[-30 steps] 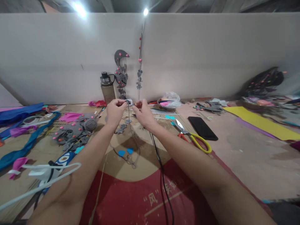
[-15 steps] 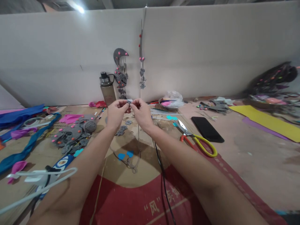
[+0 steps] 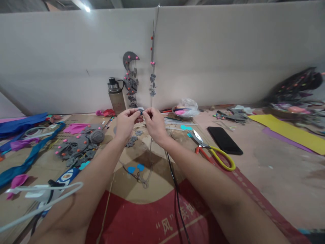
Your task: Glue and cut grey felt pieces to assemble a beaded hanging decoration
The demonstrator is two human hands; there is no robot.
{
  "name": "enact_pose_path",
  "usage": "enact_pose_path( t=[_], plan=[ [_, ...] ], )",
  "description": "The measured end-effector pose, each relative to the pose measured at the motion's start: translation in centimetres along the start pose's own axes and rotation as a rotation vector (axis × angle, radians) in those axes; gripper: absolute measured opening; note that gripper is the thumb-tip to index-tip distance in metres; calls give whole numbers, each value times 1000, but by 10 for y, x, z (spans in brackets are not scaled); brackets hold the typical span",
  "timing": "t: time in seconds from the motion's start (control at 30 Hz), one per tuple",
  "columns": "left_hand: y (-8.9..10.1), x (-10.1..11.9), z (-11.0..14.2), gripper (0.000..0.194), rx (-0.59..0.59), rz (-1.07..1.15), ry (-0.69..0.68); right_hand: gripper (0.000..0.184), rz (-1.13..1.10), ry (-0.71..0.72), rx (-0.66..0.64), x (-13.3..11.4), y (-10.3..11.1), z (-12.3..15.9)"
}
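Above the middle of the table, my left hand (image 3: 126, 123) is closed in a pinch on a small dark felt piece (image 3: 141, 111), mostly hidden by the fingertips. My right hand (image 3: 155, 124) meets it there, thumb and forefinger pinched at the piece's right edge. A thin grey cord (image 3: 150, 156) hangs below the hands and runs to a loose tangle on the cardboard. Two blue felt cutouts (image 3: 140, 167) lie beside that tangle. Behind my left wrist are some grey felt flowers (image 3: 131, 141).
Scissors with yellow handles (image 3: 220, 156) and a black phone (image 3: 224, 140) lie to the right. Grey felt pieces with pink pompoms (image 3: 76, 145) are heaped on the left. A bottle (image 3: 116, 98) stands by the white partition, near hanging felt ornaments (image 3: 130, 81). A black cable (image 3: 175, 183) crosses the cardboard.
My right hand has shifted slightly to the right, and the fingertips are a little farther apart. More of the dark piece shows between them. The hanging ornament by the partition has swung slightly left.
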State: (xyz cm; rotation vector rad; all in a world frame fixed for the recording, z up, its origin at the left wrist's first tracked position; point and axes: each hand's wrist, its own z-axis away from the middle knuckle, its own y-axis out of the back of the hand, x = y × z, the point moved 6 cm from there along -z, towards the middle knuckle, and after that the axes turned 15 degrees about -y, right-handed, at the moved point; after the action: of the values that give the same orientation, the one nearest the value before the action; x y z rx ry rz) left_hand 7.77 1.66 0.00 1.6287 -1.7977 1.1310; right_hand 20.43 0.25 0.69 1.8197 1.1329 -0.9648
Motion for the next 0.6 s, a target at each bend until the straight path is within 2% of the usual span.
enact_pose_path(
  t=[0.4,0.6],
  plan=[
    [-3,-1,0,15,-17,15,-21,13,59,-21,37,3,-1,-2],
    [-5,0,2,12,-34,25,9,14,55,-9,53,-2,2,-1]
  ],
)
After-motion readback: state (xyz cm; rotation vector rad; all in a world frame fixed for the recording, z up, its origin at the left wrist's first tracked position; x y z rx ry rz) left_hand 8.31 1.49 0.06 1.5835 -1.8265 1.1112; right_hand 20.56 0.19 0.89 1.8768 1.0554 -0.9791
